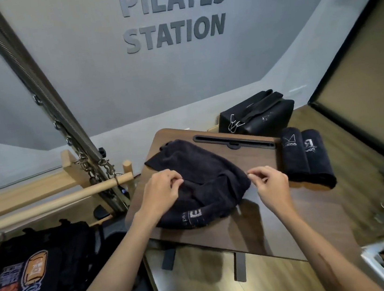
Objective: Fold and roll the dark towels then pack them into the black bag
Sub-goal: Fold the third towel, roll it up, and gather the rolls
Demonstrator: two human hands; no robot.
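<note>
At the far left a black printed garment [31, 271] lies on a dark seat, with pale wooden bars [54, 200] and a chained metal spring [39, 87] rising above it. Next comes the brown wooden surface [282, 226], where a crumpled dark towel [200, 178] lies in a loose heap, pale lettering showing along its near edge. The left hand [160, 191] rests on the towel's left part, its grip curled round a fold of the cloth. The right hand [271, 186] sits at the towel's right edge, thumb and forefinger pinched together at the hem; whether cloth is actually caught between them cannot be told. A long dark slot [233, 141] runs along the surface's far edge. Just beside the surface on the right, two rolled dark towels [307, 159] lie side by side, touching, logos facing up. Behind them stands the black bag [257, 114], its straps lying across the top and a metal clip hanging at its left end.
</note>
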